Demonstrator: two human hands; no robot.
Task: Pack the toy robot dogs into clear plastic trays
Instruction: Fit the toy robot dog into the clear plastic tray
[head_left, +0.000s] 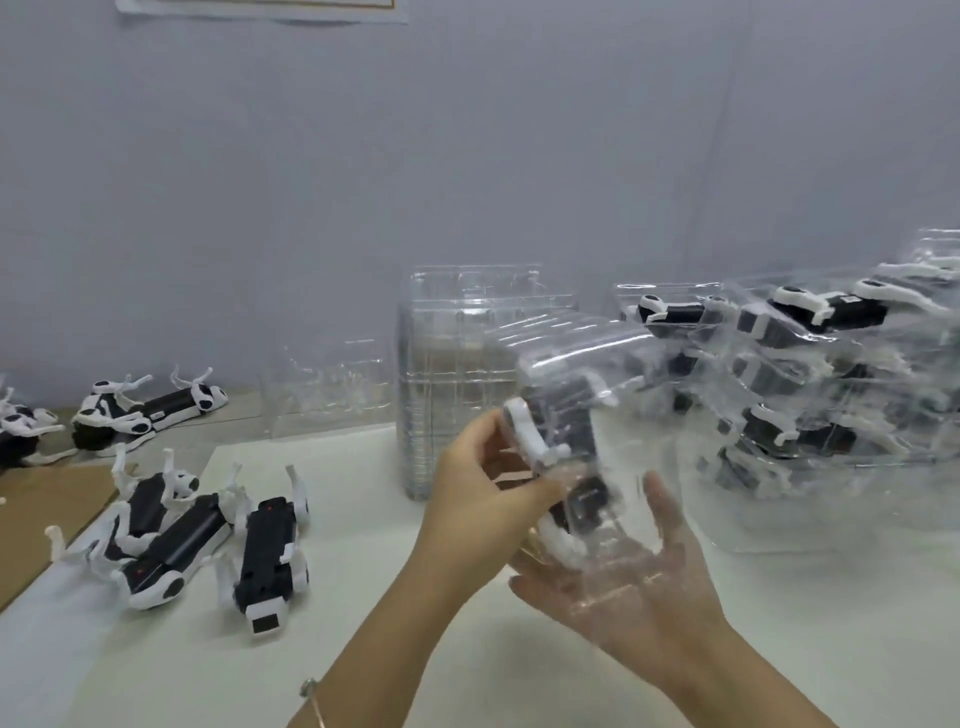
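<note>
Work surface: white tabletop (467, 665), matt, with a brown cardboard sheet (41, 514) at its left edge. Behind it a plain grey-blue wall (467, 156); bottom edge of a pinned paper (260, 11) at the top of view. Mid-table, upright against the wall: tall stack of empty clear trays (447, 384); just left of it a lower clump of empty trays (332, 389), hard to count through the glare. Right side: tilted heap of packed trays (831, 374), black-and-white bodies visible through the plastic, crowding in close behind the work area. Left side, on the white surface: three loose toy robot dogs (265, 561) on their backs, legs up, touching one another. Farther back on the brown surface: more loose dogs (156, 408), also belly-up, number uncertain at the frame edge. Held in the air above the table centre, tilted, in front of the empty stack and the packed heap: one clear plastic tray (597, 374) with a toy robot dog (566, 431) inside, blurred. Left hand (483, 499) at the tray's near left edge, thumb and fingers curled and clamped on the plastic beside a white leg. Right hand (639, 582) palm-up beneath the tray, fingers spread and nearly straight, cradling rather than gripping, seen partly through the plastic. Thin bracelet (311, 699) on the left wrist.
</note>
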